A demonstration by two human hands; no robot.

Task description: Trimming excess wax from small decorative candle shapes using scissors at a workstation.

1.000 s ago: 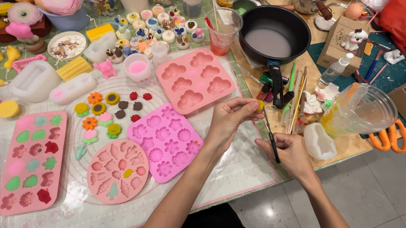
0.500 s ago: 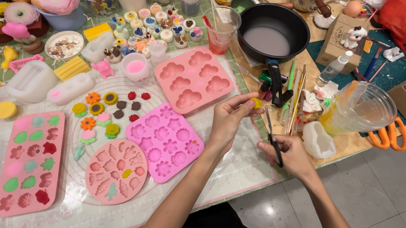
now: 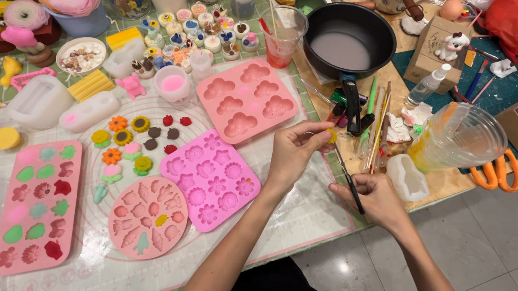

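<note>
My left hand (image 3: 295,151) pinches a small yellow piece (image 3: 332,135) between thumb and fingertips, above the table's right part. My right hand (image 3: 377,199) holds a thin dark pointed tool (image 3: 348,179) whose tip reaches up toward the yellow piece. Just left of my left hand lies a pink flower mould (image 3: 211,178), and above it a lighter pink cloud-shaped mould (image 3: 247,99). A round pink mould (image 3: 147,217) with a few coloured fillings lies near my left forearm.
A black pan (image 3: 348,39) with pale liquid stands at the back. Brushes and sticks (image 3: 376,120) lie beside it. A long pink mould (image 3: 36,206) with coloured shapes is at the left, small flower pieces (image 3: 122,145) on the mat, stacked clear cups (image 3: 460,138) and orange scissors (image 3: 500,171) at the right.
Both hands have held nearly the same place; my left hand's fingers have shifted slightly on the yellow piece, with the tool's tip staying close to it.
</note>
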